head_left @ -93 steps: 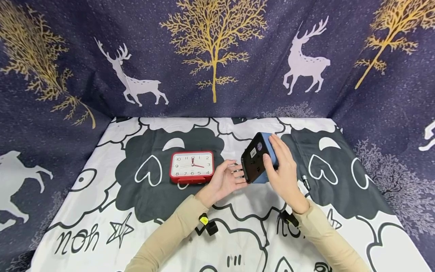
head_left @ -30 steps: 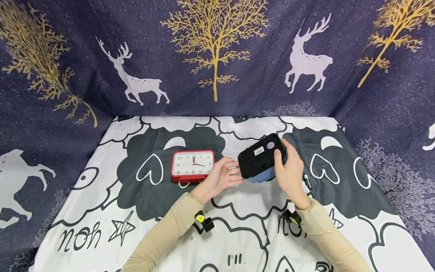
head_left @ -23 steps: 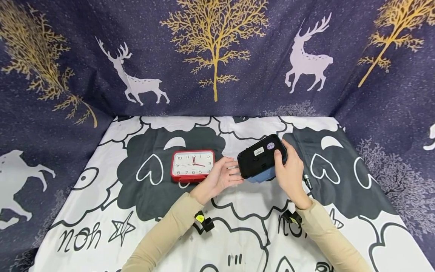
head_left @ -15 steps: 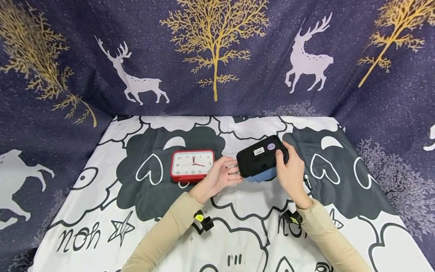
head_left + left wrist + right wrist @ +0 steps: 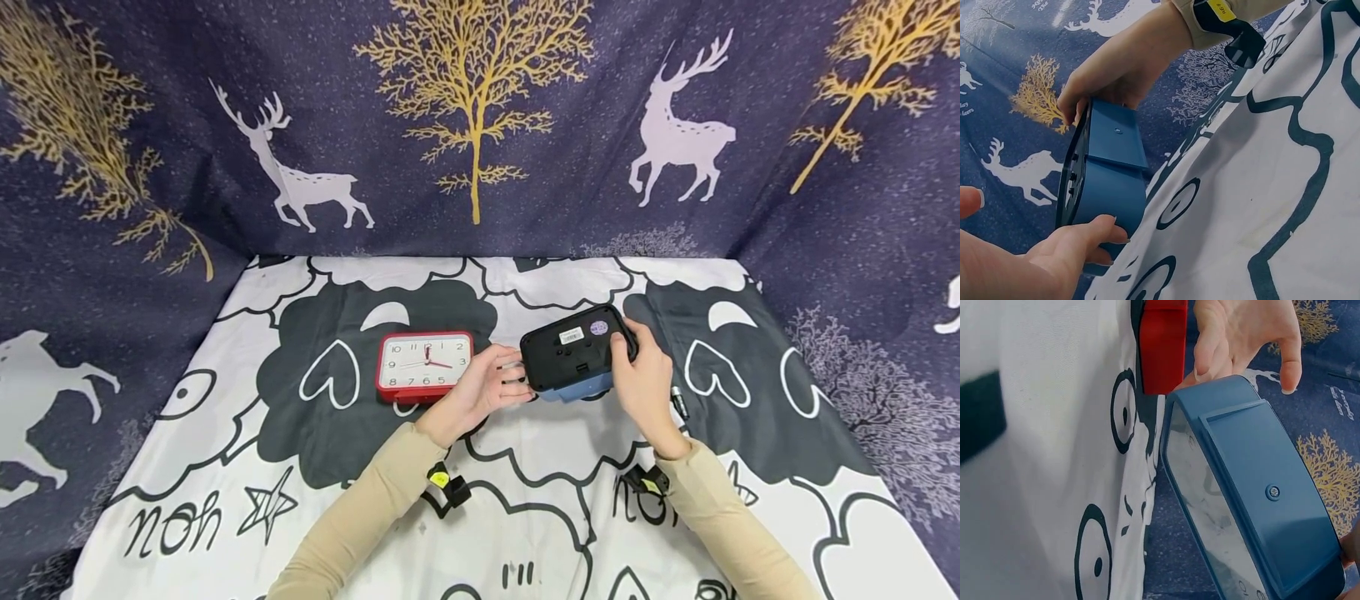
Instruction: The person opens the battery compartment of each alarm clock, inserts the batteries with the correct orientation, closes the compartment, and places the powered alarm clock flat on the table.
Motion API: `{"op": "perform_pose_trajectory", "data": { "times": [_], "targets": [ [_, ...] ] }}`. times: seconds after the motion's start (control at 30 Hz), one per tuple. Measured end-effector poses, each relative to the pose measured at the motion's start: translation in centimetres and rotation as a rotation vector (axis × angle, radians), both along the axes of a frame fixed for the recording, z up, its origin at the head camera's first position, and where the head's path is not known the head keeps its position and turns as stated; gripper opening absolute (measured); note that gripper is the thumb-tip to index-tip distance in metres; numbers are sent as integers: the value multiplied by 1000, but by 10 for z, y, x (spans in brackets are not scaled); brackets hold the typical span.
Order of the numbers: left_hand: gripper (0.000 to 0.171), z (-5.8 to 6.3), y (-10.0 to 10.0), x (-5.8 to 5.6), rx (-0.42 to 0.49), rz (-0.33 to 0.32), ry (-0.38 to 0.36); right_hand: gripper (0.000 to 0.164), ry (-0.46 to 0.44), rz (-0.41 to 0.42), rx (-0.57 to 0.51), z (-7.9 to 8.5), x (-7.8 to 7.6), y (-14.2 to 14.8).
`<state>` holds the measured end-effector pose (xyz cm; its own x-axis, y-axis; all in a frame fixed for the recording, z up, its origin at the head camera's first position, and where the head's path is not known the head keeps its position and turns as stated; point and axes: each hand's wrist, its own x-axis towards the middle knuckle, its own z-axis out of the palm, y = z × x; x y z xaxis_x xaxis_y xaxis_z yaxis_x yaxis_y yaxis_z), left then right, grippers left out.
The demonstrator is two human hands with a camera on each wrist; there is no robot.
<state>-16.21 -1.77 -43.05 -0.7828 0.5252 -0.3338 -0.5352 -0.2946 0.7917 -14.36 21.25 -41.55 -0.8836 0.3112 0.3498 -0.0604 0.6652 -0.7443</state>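
Red clock point(image 5: 425, 361) hasn't budged. Your left hand point(image 5: 482, 390) is spread loose, fingers at the left end of the blue clock point(image 5: 573, 350), between your hands, black back turned more toward you than earlier. Your right hand point(image 5: 647, 379) grips the other end.

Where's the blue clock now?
In the head view, the blue clock is right of centre, gripped by the right hand, the red clock to its left.

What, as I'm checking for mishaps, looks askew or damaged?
Only the rectangular blue plastic clock is askew: the right hand holds it tilted, black back showing, seemingly on purpose. No damage shows.
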Motion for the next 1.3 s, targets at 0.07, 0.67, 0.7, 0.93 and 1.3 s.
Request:
{"op": "perform_pose_trajectory", "data": {
  "times": [0.07,0.67,0.7,0.93,1.3],
  "targets": [
    [67,0,-1,0,-1,4,-2,42,-5,-1,-5,-1,-1,1],
    [68,-1,-2,-5,-66,-11,13,38,-126,-33,-11,-7,-6,2],
    [68,-1,-2,-5,-68,-15,10,38,-130,-33,-13,-8,-6,2],
    [64,-1,-3,-6,-85,0,0,39,-143,-16,-14,-13,-8,4],
    [56,-4,-1,-6,-144,0,25,40,-201,-1,-14,-17,-7,5]
  ]
}}
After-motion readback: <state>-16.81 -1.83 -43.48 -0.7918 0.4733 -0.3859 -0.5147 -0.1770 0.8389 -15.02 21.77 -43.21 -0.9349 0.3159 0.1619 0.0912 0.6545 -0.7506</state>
